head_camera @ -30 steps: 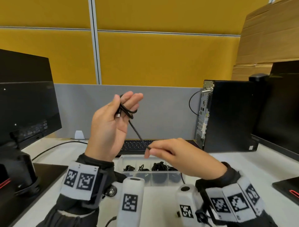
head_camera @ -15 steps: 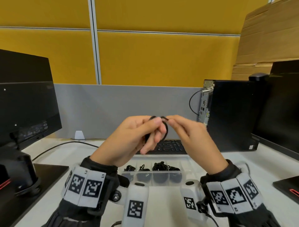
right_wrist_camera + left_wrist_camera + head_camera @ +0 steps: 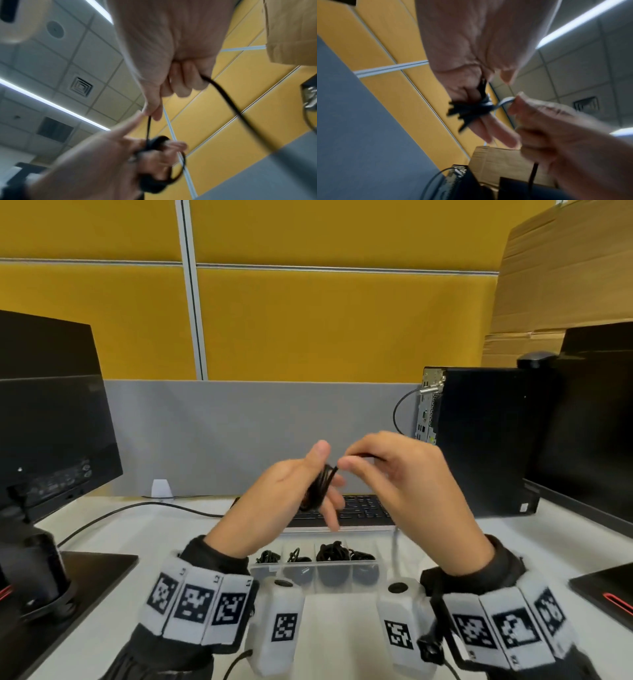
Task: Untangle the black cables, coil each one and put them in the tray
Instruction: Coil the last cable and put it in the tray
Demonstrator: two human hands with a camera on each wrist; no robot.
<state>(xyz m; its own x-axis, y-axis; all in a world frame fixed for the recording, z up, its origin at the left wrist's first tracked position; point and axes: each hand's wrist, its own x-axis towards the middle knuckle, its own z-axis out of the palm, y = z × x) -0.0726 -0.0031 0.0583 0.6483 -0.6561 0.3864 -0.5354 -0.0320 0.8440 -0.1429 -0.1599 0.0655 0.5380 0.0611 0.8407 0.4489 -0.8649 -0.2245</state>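
Observation:
A black cable (image 3: 320, 486) is wound in several loops round the fingers of my left hand (image 3: 325, 484), held up above the desk at the centre. My right hand (image 3: 349, 459) is right beside it and pinches the cable's free strand between thumb and forefinger. The left wrist view shows the bundle of loops (image 3: 469, 109) on my left fingers. In the right wrist view the loose tail (image 3: 223, 92) runs out from under my curled right fingers. Below my hands lies a clear compartment tray (image 3: 270, 570) with several coiled black cables (image 3: 334, 551) in it.
A black keyboard (image 3: 363, 508) lies behind the tray. A monitor (image 3: 51, 422) on its stand is at the left, with a black lead (image 3: 137, 506) across the desk. At the right stand a PC tower (image 3: 486, 440) and another monitor (image 3: 599, 422).
My left hand came down from the upper left to the centre. My right hand rose from near the tray to meet it, and the cable now lies in more loops round my left fingers.

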